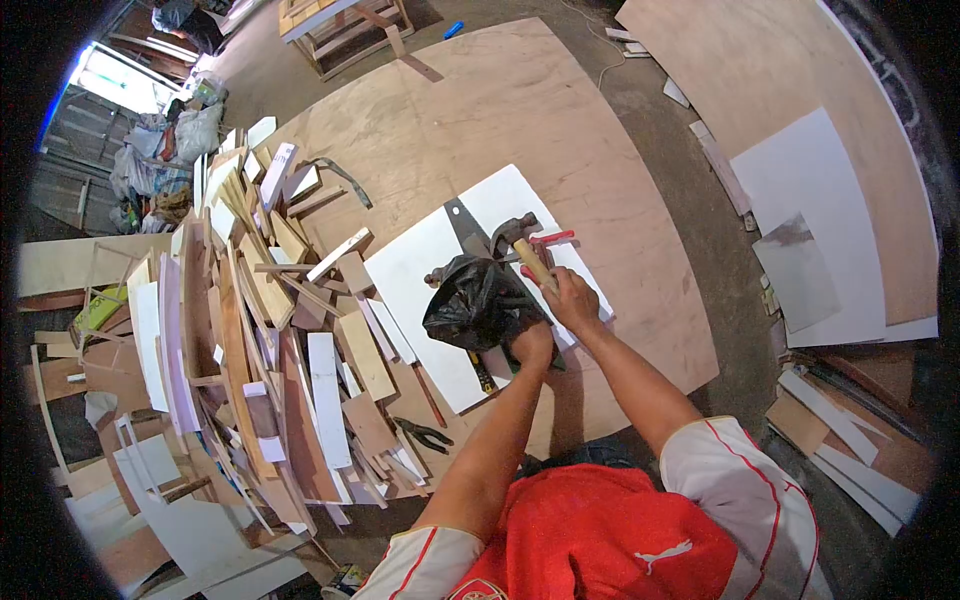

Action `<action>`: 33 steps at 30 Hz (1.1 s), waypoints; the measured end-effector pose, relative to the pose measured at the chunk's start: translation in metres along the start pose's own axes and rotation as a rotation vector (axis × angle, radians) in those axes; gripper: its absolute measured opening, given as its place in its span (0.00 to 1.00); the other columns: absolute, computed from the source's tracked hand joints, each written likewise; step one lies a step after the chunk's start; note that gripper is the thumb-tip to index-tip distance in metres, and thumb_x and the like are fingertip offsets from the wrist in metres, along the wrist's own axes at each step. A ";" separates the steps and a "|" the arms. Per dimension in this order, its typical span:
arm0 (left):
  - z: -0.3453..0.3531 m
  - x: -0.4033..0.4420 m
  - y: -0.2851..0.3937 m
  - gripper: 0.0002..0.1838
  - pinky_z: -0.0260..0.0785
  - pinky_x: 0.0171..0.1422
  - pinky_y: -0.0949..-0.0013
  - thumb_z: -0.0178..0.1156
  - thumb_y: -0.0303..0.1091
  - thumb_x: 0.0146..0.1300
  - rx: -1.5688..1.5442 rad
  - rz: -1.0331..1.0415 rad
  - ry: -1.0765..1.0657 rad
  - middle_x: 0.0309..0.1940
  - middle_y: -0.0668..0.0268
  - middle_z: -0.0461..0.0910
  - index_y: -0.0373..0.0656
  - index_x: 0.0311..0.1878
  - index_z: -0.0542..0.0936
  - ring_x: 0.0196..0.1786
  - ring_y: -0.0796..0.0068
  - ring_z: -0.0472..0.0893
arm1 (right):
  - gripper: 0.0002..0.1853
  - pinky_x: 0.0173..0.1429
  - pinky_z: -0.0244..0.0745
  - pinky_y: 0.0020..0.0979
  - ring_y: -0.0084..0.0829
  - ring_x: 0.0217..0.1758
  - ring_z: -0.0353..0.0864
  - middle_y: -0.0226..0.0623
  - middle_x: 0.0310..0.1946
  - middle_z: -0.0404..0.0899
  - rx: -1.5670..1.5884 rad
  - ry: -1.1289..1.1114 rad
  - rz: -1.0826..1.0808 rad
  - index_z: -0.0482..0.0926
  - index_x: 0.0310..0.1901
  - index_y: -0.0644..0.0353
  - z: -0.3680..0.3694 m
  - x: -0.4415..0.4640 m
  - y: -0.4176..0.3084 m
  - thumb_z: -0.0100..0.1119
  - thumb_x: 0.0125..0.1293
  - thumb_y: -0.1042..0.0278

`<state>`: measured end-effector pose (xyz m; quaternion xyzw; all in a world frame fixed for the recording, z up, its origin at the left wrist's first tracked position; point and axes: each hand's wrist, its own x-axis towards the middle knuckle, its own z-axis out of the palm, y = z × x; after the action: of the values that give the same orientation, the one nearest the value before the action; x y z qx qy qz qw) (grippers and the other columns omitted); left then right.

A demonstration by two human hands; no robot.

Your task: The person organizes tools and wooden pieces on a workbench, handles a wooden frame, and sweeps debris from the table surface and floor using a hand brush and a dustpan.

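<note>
My right hand (pixel 572 302) is closed round the wooden handle of a claw hammer (pixel 538 268), its metal head pointing away from me. Close beside it, my left hand (pixel 530 342) grips a crumpled black plastic bag (pixel 468 308), and its fingers are partly hidden by the plastic. Beneath both hands lies a white board (pixel 505 188). A saw blade (pixel 464 226) rests on this board, partly covered by the bag. A red-handled tool (pixel 553 237) is by the hammer head. A yellow and black tool (pixel 482 372) shows below the bag.
Under the white board is a large plywood sheet (pixel 640 250). Wood offcuts (pixel 265 285) pile up on the left, with pliers (pixel 424 434) and a pry bar (pixel 345 178) near them. More panels (pixel 810 180) lie at right. A wooden frame (pixel 345 35) stands at the back.
</note>
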<state>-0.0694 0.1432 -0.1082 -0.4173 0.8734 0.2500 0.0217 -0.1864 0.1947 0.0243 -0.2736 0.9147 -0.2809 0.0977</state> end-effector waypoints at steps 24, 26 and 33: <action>-0.314 -0.002 0.124 0.26 0.75 0.43 0.69 0.75 0.48 0.59 -0.656 0.179 -0.233 0.34 0.57 0.86 0.32 0.47 0.83 0.38 0.74 0.84 | 0.23 0.49 0.80 0.49 0.55 0.45 0.84 0.54 0.45 0.81 0.199 0.299 -0.343 0.72 0.57 0.65 -0.048 -0.076 0.035 0.64 0.69 0.58; -0.298 -0.018 0.128 0.22 0.74 0.40 0.71 0.75 0.46 0.59 -0.804 0.228 -0.040 0.29 0.61 0.85 0.33 0.42 0.84 0.34 0.78 0.82 | 0.22 0.51 0.79 0.49 0.55 0.47 0.83 0.54 0.46 0.81 0.249 0.304 -0.301 0.73 0.57 0.64 -0.040 -0.071 0.034 0.63 0.68 0.60; -0.285 -0.033 0.124 0.17 0.73 0.41 0.71 0.74 0.40 0.60 -0.874 0.231 0.162 0.29 0.66 0.84 0.34 0.41 0.84 0.35 0.80 0.79 | 0.22 0.52 0.78 0.47 0.55 0.49 0.82 0.55 0.49 0.78 0.305 0.206 -0.321 0.69 0.58 0.67 -0.040 -0.074 0.009 0.60 0.71 0.62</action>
<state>-0.0910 0.1030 0.2017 -0.3056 0.7258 0.5621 -0.2527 -0.1422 0.2609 0.0543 -0.3674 0.8117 -0.4540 -0.0019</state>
